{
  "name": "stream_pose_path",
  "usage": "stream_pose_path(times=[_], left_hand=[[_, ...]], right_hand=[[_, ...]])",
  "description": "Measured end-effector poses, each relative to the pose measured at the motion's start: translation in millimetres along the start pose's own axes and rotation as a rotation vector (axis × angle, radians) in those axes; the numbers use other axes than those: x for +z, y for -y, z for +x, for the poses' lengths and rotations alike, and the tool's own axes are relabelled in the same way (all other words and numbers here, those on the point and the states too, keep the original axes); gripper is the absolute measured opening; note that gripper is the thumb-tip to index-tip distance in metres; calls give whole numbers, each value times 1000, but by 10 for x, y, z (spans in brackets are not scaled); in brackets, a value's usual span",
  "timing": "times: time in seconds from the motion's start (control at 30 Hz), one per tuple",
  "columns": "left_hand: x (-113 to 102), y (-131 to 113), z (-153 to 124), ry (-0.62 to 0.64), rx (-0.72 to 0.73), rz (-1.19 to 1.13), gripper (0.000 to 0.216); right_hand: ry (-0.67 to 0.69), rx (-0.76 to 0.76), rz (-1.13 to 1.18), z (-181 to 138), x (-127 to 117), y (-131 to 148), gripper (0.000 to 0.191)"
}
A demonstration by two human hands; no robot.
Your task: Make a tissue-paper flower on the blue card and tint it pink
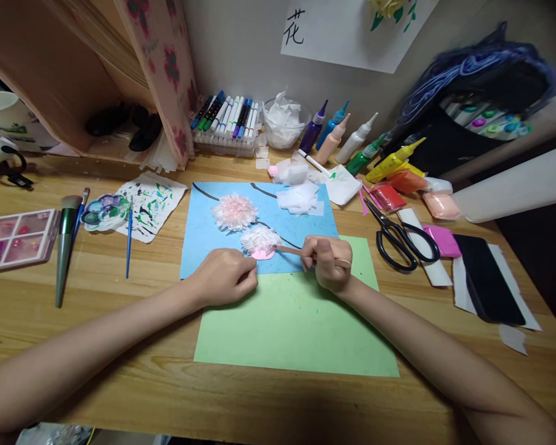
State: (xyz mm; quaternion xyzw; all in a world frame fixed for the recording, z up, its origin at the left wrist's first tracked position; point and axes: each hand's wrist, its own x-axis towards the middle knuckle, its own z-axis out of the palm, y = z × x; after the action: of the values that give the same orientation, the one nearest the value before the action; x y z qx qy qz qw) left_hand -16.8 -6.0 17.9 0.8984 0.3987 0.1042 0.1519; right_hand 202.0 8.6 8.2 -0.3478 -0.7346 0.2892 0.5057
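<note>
A blue sheet (204,238) lies on the desk, with a green sheet (296,321) overlapping its near edge. Two fluffy tissue flowers sit on the blue sheet: a pink one (234,211) and a whiter one (259,238) on a pink disc. My right hand (328,262) is closed round a thin wooden stick (288,250) whose tip reaches the whiter flower. My left hand (227,276) is curled, its fingertips pinched at the edge of the pink disc. Cut tissue squares (301,198) lie at the blue sheet's far right.
Black scissors (398,238), pink clay and a black phone (486,278) lie to the right. Paint squeeze bottles (347,139), a marker set (227,117) and a tissue bowl (282,123) stand at the back. Brushes (65,244), a palette (104,210) and a pink tray (16,238) lie left.
</note>
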Motion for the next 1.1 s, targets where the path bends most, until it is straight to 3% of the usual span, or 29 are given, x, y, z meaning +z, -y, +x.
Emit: stream_pose_path(times=[0.23, 0.53, 0.8, 1.1], left_hand=[[-14, 12, 8, 0, 29, -50, 22], [-22, 11, 10, 14, 15, -47, 21], [-11, 13, 2, 5, 12, -33, 21], [16, 24, -7, -16, 36, -9, 21]], right_hand=[[-23, 54, -28, 62, 43, 17, 56], [174, 164, -138, 474, 86, 281, 56], [30, 119, 17, 284, -160, 185, 60], [65, 109, 36, 203, -71, 32, 58]])
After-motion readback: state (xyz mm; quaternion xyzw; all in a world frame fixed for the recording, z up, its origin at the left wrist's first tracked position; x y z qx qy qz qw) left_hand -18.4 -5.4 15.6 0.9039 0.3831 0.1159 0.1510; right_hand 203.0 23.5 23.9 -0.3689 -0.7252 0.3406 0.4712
